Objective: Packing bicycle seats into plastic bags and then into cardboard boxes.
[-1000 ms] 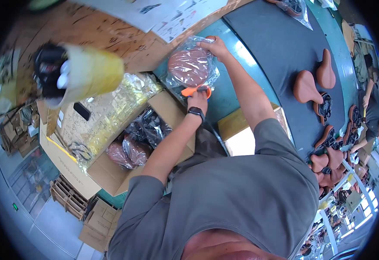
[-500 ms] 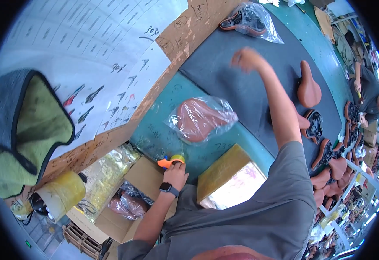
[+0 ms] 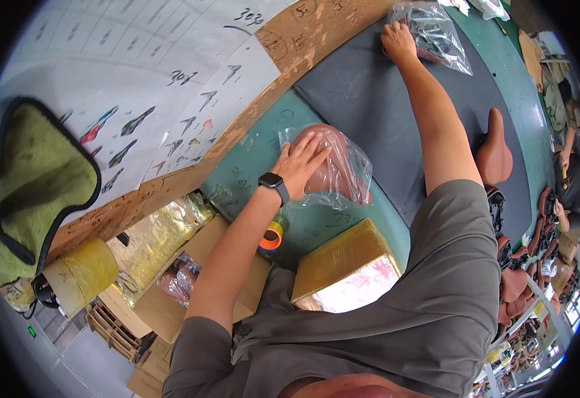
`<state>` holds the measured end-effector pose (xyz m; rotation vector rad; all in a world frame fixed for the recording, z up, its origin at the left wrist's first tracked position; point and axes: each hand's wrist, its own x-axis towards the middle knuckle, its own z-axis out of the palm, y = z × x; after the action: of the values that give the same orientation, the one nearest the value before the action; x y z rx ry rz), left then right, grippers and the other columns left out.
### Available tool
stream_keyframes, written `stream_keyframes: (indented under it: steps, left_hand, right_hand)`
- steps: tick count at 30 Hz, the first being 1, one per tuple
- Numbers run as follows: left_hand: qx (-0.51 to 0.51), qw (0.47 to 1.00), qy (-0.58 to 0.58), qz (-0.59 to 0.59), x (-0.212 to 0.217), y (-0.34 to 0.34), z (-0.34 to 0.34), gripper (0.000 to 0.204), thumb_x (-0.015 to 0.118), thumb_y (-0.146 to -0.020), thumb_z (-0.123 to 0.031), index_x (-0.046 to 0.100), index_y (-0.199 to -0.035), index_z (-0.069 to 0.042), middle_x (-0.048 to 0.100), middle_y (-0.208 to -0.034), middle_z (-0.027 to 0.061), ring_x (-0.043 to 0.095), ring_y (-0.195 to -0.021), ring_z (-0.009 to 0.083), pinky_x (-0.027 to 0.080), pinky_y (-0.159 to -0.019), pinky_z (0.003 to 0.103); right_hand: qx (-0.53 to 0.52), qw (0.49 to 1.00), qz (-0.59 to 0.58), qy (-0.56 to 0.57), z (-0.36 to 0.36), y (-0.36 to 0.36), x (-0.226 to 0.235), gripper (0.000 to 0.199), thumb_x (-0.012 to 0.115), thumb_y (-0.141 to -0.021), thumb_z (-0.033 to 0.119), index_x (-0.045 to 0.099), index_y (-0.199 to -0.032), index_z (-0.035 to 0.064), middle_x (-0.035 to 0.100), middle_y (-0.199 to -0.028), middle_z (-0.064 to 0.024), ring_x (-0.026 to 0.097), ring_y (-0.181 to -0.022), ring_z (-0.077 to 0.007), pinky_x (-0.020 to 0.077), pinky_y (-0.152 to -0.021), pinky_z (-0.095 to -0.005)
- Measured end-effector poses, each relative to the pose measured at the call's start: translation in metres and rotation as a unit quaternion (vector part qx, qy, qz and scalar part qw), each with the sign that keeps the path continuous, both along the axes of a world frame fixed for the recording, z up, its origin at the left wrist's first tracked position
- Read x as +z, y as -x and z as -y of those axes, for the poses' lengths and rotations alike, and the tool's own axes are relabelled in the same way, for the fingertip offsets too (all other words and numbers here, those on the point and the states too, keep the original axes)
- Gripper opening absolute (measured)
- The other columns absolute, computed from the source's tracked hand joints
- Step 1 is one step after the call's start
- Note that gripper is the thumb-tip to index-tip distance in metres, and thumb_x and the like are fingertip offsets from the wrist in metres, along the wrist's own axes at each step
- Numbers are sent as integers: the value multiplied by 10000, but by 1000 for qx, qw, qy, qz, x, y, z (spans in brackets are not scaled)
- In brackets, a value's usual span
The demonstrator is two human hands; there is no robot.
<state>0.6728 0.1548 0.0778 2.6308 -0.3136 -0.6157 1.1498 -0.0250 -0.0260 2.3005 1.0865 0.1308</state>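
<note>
My left hand [image 3: 301, 161] lies flat with spread fingers on a brown bicycle saddle [image 3: 335, 174] in a clear plastic bag, on the green tabletop [image 3: 250, 182]. Farther off to the right, my right hand [image 3: 399, 42] closes on the near-left end of a second bagged saddle [image 3: 432, 33], which lies with its dark underside up on the black mat [image 3: 363, 86]. The fingertips there are partly hidden. A roll of tape [image 3: 271, 237], orange and yellow, sits near my left forearm.
An unbagged brown saddle [image 3: 495, 149] rests on the mat's right side, with several more saddles beyond. A yellow-taped box [image 3: 336, 262] stands near my body. Left of it, an open carton [image 3: 154, 312] holds bagged saddles. A co-worker's arm [image 3: 566, 149] shows at far right.
My left hand has left the tape roll and come onto the nearer bagged saddle, which looks slightly turned. My right hand has reached farther away and taken hold of the far bagged saddle.
</note>
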Motion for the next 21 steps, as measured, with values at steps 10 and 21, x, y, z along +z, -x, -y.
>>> stream_keyframes:
  steps: [10,21]
  left_hand:
    - [76,984,12,-158,12,41,-31,1316,1059,-595,-384,391,-1706,-155,364,-1709,262,365,-1575,492,443,-1241,554]
    - [273,958,24,84,-26,59,98,1142,939,-776,-464,391,-1647,31,468,-1655,302,393,-1588,461,267,-1319,616]
  right_hand:
    - [-115,883,-141,-433,68,246,198,501,944,-780,261,725,-1179,51,752,-1165,-164,739,-1076,-400,591,-933,-513]
    - [-331,884,-195,-266,188,403,40,887,896,-828,351,429,-1481,-26,737,-1240,-332,727,-1135,-505,605,-931,-575]
